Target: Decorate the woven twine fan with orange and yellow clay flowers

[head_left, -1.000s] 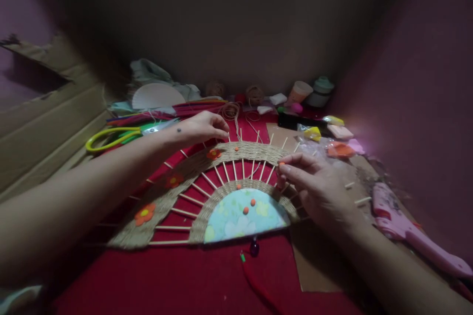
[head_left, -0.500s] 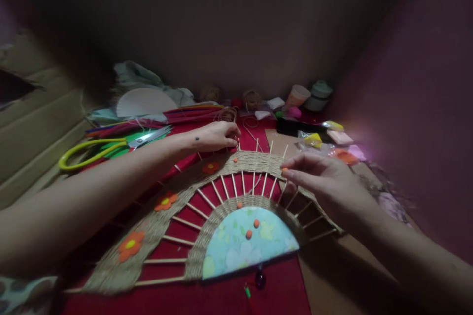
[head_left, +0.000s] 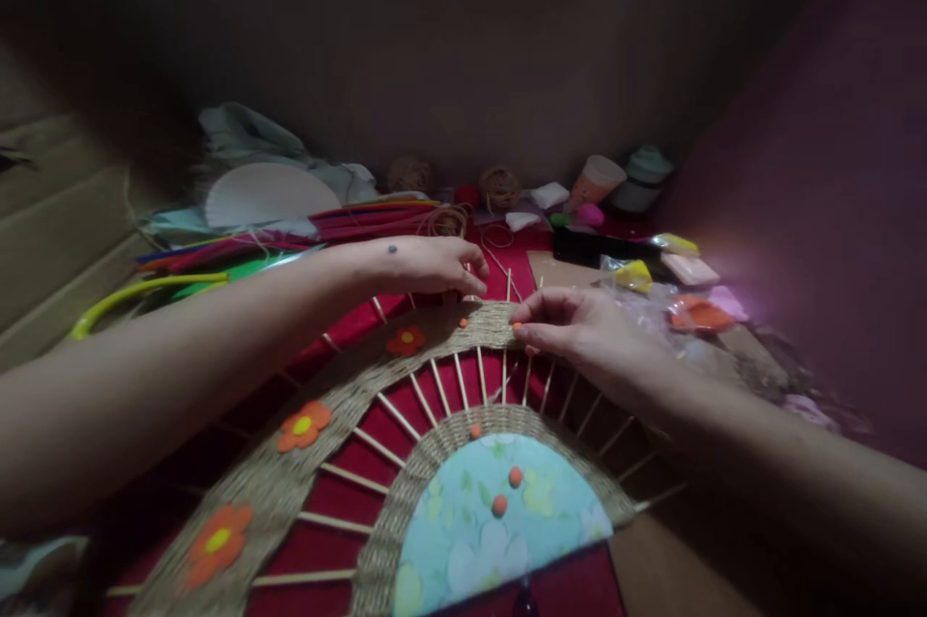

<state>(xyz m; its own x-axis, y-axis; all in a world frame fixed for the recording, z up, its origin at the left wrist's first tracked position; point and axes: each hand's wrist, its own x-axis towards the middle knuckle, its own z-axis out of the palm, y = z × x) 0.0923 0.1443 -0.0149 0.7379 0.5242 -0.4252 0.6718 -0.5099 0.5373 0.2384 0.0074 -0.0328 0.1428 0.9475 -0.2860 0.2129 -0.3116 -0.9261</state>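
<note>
Two hands meet at the top of the woven fan (head_left: 348,405), which lies flat on the red cloth (head_left: 572,588) right under me. I see my left hand (head_left: 424,265) resting palm down on the fan's outer jute band, fingers close together and curled at the upper edge. My right hand (head_left: 579,332) pinches a small orange bead (head_left: 517,330) between thumb and fingertips against that same band, just beside the left. Orange flowers (head_left: 302,426) dot the band's left side.
</note>
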